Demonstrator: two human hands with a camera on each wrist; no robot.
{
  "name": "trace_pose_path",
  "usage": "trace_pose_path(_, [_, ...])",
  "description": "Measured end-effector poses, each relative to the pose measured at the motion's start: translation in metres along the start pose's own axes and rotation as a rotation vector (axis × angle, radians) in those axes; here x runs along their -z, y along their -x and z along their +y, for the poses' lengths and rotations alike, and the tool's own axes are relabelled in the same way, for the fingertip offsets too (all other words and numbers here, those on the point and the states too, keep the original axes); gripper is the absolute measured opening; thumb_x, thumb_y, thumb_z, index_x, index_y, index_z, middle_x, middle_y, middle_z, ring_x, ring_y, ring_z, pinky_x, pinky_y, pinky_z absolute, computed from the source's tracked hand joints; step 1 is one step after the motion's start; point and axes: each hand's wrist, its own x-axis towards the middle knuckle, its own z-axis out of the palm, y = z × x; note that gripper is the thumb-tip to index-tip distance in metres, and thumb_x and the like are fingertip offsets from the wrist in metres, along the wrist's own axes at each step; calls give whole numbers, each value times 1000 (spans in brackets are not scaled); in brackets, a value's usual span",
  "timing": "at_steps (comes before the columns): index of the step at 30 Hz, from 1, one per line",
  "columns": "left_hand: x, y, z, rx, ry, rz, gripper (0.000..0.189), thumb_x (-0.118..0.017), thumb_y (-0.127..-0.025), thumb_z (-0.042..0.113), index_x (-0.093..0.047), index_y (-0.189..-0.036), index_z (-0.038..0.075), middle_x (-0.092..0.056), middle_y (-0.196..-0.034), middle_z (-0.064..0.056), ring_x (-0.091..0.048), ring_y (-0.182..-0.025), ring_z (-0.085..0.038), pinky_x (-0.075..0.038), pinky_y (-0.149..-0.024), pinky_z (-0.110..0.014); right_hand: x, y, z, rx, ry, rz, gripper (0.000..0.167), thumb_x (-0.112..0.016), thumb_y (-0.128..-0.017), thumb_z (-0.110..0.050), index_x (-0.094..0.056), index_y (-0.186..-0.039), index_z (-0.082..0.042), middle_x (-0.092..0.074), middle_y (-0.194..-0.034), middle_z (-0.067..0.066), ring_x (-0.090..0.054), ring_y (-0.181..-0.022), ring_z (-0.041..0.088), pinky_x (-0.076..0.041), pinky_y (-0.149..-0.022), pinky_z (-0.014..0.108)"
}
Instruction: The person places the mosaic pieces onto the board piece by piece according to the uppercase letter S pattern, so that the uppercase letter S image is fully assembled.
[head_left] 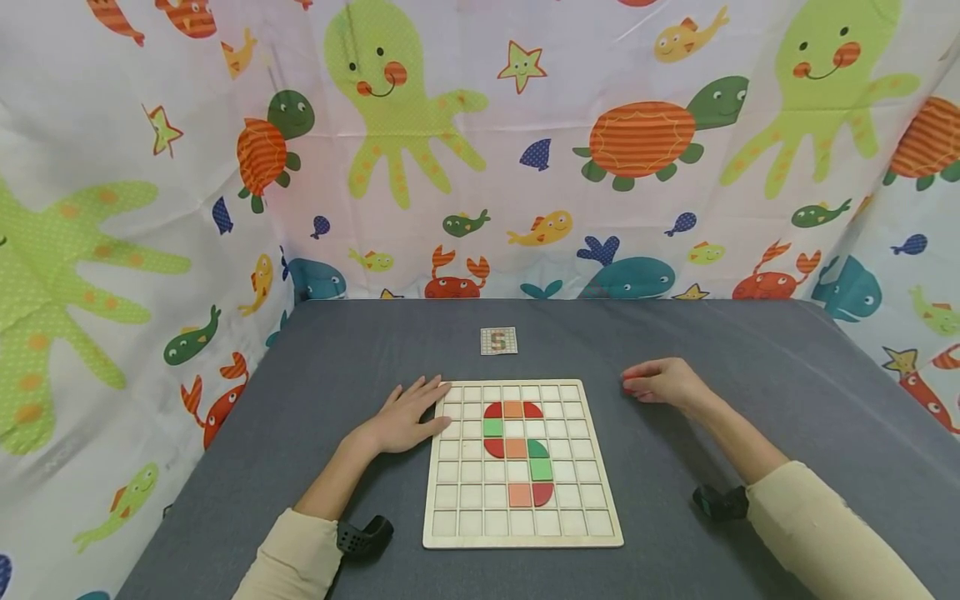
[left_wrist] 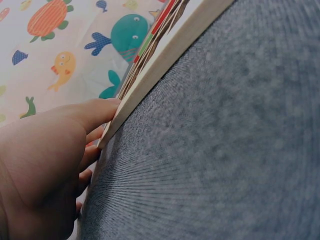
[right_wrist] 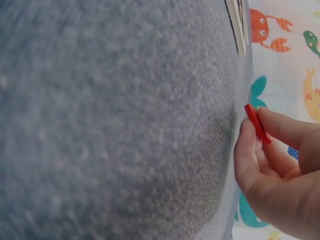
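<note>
A wooden grid board point(head_left: 457, 523) lies on the grey table, with red, orange and green tiles set in an S shape in its cells. My left hand point(head_left: 408, 417) rests at the board's upper left edge, fingers spread and fairly straight; in the left wrist view the thumb point(left_wrist: 102, 111) touches the board's side. To the right of the board, my right hand point(head_left: 663, 383) pinches a small red tile point(right_wrist: 257, 124) between thumb and fingers, just over the table. The tile's full outline is partly hidden by the fingers.
A small card point(head_left: 498, 341) with an S pattern on a grid lies behind the board. Grey cloth point(head_left: 360, 350) covers the table. A curtain point(head_left: 465, 125) printed with sea animals hangs behind and at both sides. A dark band device point(head_left: 365, 536) sits at each wrist.
</note>
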Motion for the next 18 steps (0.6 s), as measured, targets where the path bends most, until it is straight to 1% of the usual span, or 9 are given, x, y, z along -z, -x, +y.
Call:
trace_pose_path(4, [0, 0, 0, 3, 0, 3, 64, -49, -99, 41, -29, -150, 7, -22, -154, -16, -10, -142, -36, -2, -108, -60, -1, 2, 0, 36, -64, -69, 40, -58, -96, -8, -49, -129, 14, -62, -112, 18, -61, -91, 16, -53, -79, 29])
trace_pose_path(8, [1, 0, 2, 2, 5, 3, 64, -50, -99, 40, -30, -150, 7, -23, -154, -17, -10, -142, -37, -3, -108, -61, -4, 3, -2, 45, -93, -121, 41, -54, -98, -8, -46, -132, 14, -59, -111, 16, -58, -91, 15, -52, -80, 27])
trace_pose_path(14, [1, 0, 2, 6, -1, 2, 64, -50, -99, 40, -30, -150, 7, -23, -154, -16, -11, -142, -37, -3, -108, -61, -9, 5, -6, 38, -94, -110, 39, -57, -97, -11, -50, -129, 11, -61, -105, 12, -59, -90, 18, -52, -80, 29])
trace_pose_path(18, [0, 0, 2, 7, -3, 4, 64, -50, -99, 40, -30, -150, 7, -23, -154, -16, -11, -142, -36, -3, -108, -60, -14, 9, -8, 60, -73, -101, 38, -59, -96, -13, -52, -125, 11, -64, -105, 11, -59, -91, 21, -52, -78, 30])
